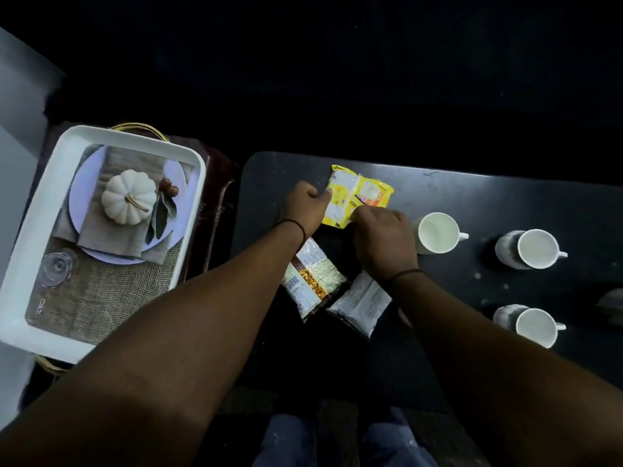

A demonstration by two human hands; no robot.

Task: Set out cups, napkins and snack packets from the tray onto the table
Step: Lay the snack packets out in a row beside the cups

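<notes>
Both hands, left hand (308, 205) and right hand (384, 235), pinch a crinkly yellow plastic snack packet (355, 193) lying between them on the black desk (472, 197).

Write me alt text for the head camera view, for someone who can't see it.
Both hands, left hand and right hand, hold a yellow snack packet on a dark table. Two more packets lie nearer the person, three white cups stand to the right, and a white tray with a printed pumpkin picture sits to the left.
</notes>
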